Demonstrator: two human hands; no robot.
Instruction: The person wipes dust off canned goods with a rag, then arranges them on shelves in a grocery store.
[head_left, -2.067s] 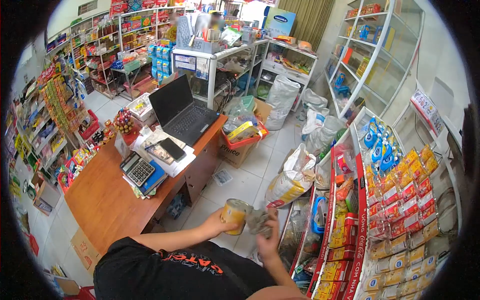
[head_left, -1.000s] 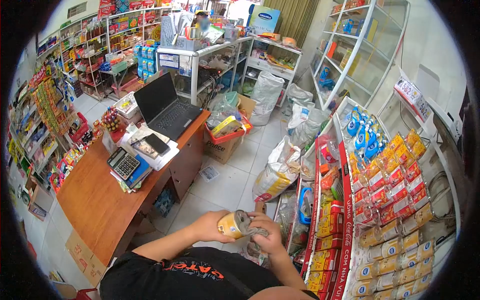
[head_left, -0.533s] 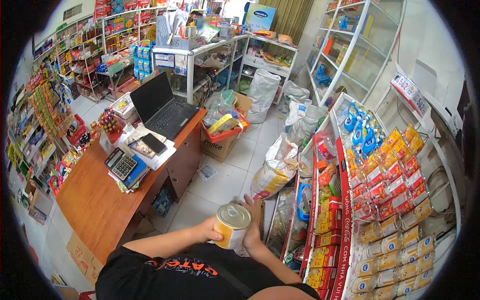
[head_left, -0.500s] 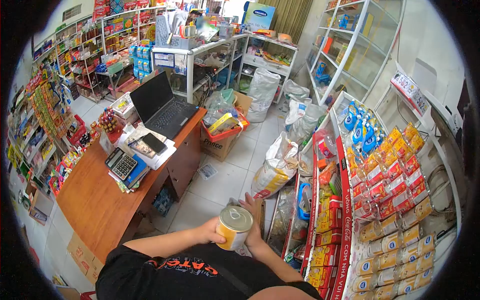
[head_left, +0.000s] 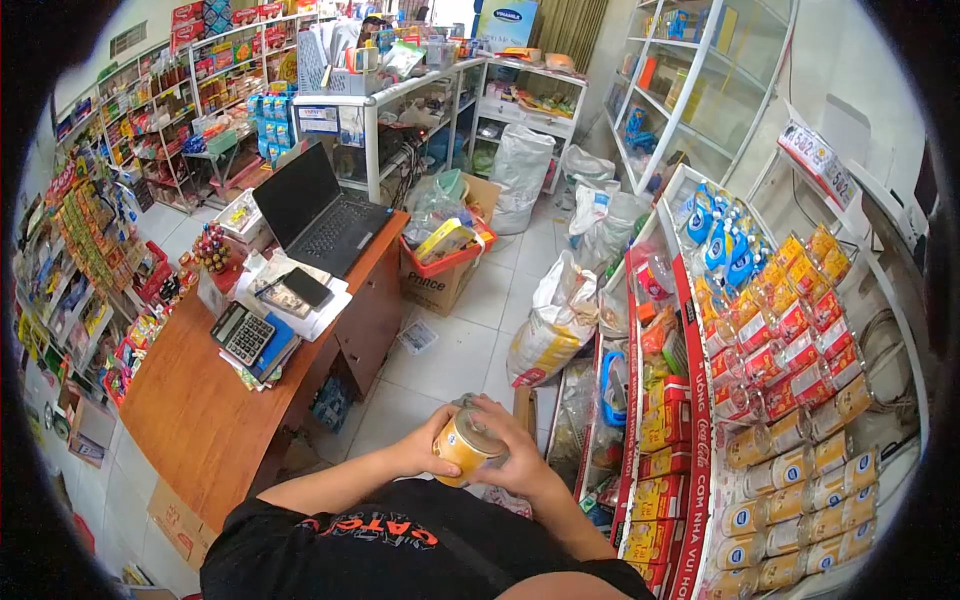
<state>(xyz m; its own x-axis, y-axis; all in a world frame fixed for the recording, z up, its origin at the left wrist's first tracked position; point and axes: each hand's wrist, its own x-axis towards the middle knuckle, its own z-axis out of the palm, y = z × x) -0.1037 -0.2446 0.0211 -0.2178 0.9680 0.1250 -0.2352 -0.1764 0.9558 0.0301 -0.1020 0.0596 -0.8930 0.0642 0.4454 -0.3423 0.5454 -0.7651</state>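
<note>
A yellow can [head_left: 458,453] with a silvery lid is held in front of my chest, between both hands. My left hand [head_left: 422,447] grips its left side, fingers closed around it. Over the lid and the right side curls my right hand [head_left: 513,436], its fingers partly covering the top. The can tilts a little, with a white and blue round mark showing on its front.
To the left stands a wooden desk [head_left: 190,410] with a laptop [head_left: 325,215], calculator [head_left: 243,334] and phone [head_left: 303,287]. On the right, a red-edged shelf [head_left: 698,440] carries rows of similar yellow cans [head_left: 790,505]. Sacks [head_left: 552,320] and a cardboard box [head_left: 437,285] sit on the tiled floor.
My right hand has moved from beside the can onto its lid and right side. The can has turned and tilted, its lid now partly covered. My left hand still holds it.
</note>
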